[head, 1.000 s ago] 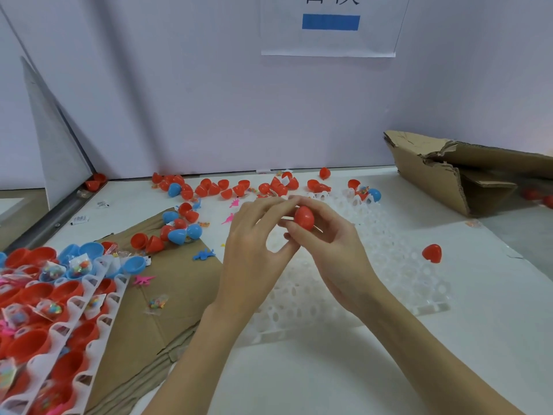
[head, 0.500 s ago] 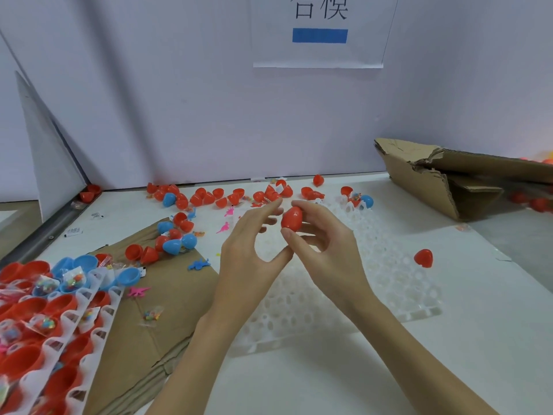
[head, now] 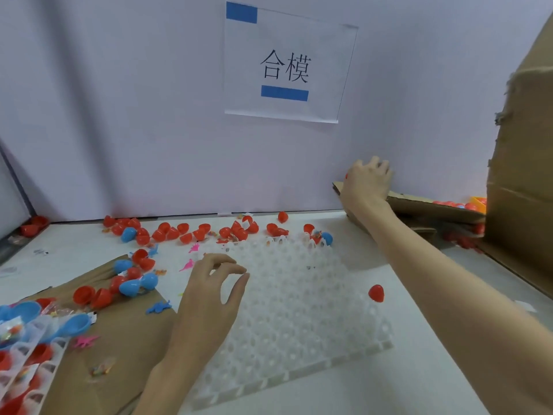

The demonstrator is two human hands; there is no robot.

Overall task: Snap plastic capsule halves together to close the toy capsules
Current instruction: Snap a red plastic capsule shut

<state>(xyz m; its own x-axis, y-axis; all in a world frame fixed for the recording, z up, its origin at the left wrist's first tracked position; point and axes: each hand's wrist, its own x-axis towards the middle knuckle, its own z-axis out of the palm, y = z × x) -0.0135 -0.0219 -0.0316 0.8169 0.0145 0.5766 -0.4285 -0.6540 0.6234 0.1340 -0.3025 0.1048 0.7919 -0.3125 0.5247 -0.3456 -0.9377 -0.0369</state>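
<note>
We see the right hand (head: pixel 367 180) stretched far to the right, above the edge of a flattened cardboard flap (head: pixel 425 205), its fingers curled; a sliver of red capsule (head: pixel 346 176) shows at its left side, so we judge it to be carrying a closed capsule, though the grip itself is mostly hidden. The left hand (head: pixel 211 290) hovers over the white grid tray (head: pixel 299 310) with fingers loosely bent and nothing in them. We read the step as dropping the finished capsule into the stock beyond the flap, where a cluster of red and orange capsules (head: pixel 460 204) lies beside a tall cardboard box (head: pixel 520 190). To do it well, we would carry the capsule clear past the flap's edge before letting go, so it does not bounce back onto the table, while the free hand goes for the next pair of halves. The cells of the white grid tray that we can see hold nothing, and a single red half (head: pixel 376 292) sits at its right side. At lower left, a second tray (head: pixel 45 348) holds red and blue halves, some with small packeted toys in them. Loose red and blue halves (head: pixel 179 232) lie scattered along the wall and on a brown cardboard sheet (head: pixel 125 339), among tiny plastic figures (head: pixel 158 307).
</note>
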